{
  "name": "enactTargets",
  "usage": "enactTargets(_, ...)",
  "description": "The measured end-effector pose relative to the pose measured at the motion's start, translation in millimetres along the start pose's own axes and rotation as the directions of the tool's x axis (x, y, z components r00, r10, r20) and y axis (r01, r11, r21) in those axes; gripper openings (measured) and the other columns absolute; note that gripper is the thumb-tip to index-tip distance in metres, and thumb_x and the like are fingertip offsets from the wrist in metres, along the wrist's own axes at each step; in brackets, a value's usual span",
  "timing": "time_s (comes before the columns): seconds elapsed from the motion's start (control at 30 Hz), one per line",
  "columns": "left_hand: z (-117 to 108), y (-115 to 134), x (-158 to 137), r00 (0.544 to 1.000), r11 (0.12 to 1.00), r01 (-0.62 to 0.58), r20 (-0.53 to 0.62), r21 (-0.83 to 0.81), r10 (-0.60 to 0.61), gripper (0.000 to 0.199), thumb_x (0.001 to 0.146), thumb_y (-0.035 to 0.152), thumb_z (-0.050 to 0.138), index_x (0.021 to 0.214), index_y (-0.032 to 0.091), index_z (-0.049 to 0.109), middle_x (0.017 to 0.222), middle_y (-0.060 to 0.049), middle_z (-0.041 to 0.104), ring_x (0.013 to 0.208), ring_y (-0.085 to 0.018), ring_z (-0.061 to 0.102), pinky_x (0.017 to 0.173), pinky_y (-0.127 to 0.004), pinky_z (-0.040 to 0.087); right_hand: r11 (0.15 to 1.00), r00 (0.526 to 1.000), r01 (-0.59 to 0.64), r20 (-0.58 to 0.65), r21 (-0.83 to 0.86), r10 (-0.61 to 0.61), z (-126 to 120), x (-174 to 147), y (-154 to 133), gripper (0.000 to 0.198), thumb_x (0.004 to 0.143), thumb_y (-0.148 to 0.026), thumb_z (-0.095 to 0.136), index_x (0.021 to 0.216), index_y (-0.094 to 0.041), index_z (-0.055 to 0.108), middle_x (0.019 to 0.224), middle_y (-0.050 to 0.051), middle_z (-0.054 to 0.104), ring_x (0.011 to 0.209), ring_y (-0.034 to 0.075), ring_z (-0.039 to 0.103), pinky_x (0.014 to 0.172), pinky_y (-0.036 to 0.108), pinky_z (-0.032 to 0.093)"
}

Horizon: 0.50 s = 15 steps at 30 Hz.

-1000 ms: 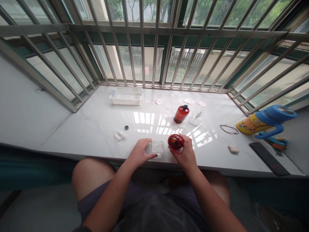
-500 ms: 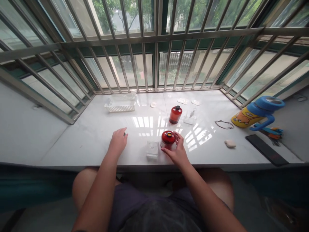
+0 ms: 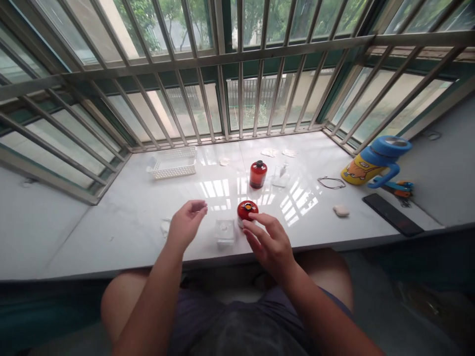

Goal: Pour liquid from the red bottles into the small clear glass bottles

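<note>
My right hand (image 3: 272,242) is open, its fingers apart and curved beside a round red bottle (image 3: 245,209). Its fingertips overlap the bottle's near right side; whether they touch it I cannot tell. This bottle stands upright and uncapped, with a dark-rimmed neck. Just left of it is a small clear square container (image 3: 224,233) with a round mark on top. My left hand (image 3: 184,225) hovers farther left, thumb and fingers drawn close together; anything between them is hidden. A small whitish piece (image 3: 165,227) lies partly behind that hand. Farther back stands a second red bottle (image 3: 258,175) with a black cap.
Behind the bottles are a clear bottle (image 3: 281,177) and several whitish scraps. A white basket (image 3: 173,170) sits back left. On the right lie a thin cord loop (image 3: 331,183), a beige lump (image 3: 341,211), a black phone (image 3: 392,214) and a blue-yellow flask (image 3: 371,163). Window bars (image 3: 237,54) rise behind.
My right hand has loosened from around the red bottle and drawn back toward me. My left hand has moved right, uncovering the whitish piece. The view has turned slightly right.
</note>
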<state>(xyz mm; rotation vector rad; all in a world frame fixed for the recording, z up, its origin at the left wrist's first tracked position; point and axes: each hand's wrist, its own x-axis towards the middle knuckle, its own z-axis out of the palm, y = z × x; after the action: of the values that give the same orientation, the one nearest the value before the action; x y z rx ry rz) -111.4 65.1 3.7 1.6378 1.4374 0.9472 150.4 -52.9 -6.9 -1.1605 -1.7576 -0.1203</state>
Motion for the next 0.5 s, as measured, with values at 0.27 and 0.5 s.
enactTargets(0.27,62,64,-64,0.956,0.817,0.19,0.292,-0.544,-0.028,0.046,0.09,0.052,0.08,0.118,0.019,0.064,0.115,-0.012,0.079,0.112,-0.027,0.076,0.099,-0.042,0.063,0.974,1.0,-0.003,0.004,0.228,0.002,1,18,-20,0.059,0.099,-0.007,0.069,0.151,-0.033,0.058,0.132,0.008,0.074,0.118,0.025,0.072,0.099,0.044,0.064)
enactTargets(0.5,53,67,-44,0.922,0.966,-0.254,0.289,-0.058,0.259,0.059,0.101,0.044,0.065,0.155,0.027,0.048,0.164,-0.011,0.052,0.154,-0.03,0.048,0.13,-0.051,0.04,0.993,0.995,-0.102,-0.014,0.059,0.103,-4,35,13,0.034,0.104,-0.021,0.066,0.137,-0.032,0.069,0.121,0.008,0.076,0.112,0.028,0.072,0.097,0.049,0.064)
